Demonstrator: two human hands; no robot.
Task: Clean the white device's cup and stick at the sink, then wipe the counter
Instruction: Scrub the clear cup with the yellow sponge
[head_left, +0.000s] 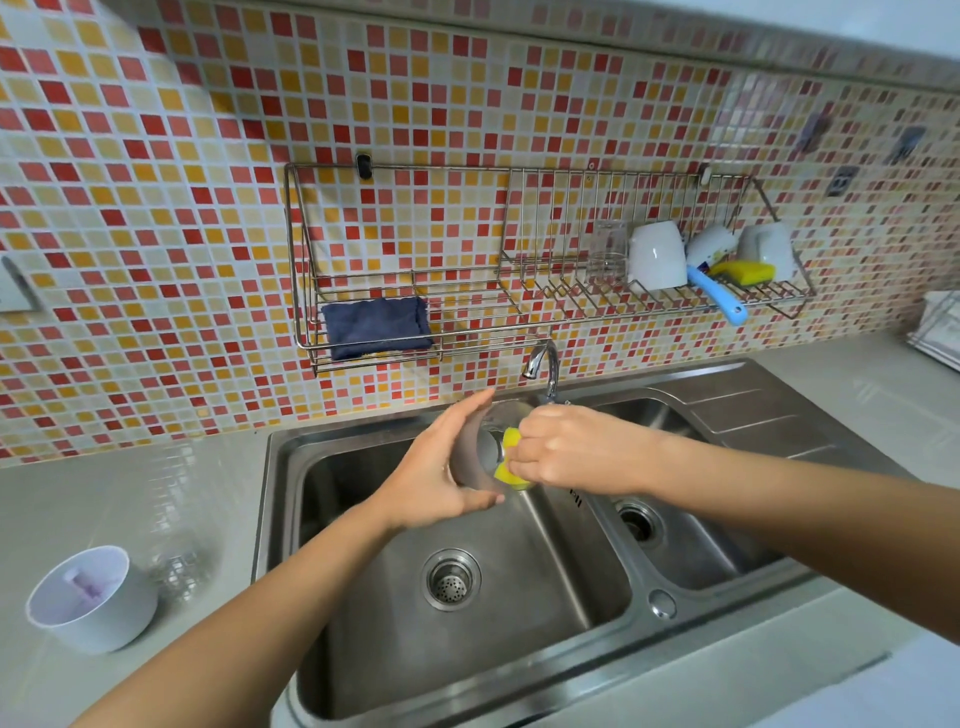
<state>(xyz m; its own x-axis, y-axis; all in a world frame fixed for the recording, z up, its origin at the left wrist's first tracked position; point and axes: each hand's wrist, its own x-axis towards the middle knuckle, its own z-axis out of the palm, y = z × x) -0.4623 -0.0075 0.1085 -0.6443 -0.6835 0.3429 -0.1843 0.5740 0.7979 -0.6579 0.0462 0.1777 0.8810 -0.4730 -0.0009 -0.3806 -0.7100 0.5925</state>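
Both over sink (524, 660): left hand (434, 470) holds cup (469, 460), right hand (566, 447) grips sponge (511, 438).

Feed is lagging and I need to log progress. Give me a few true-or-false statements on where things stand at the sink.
1. The right hand pinches a yellow sponge against the grey cup. True.
2. The left hand rests flat on the counter. False: it holds the grey cup above the sink.
3. A blue cloth lies on the wire rack. True.
4. The white container sits in the sink. False: it stands on the counter, left of the sink.
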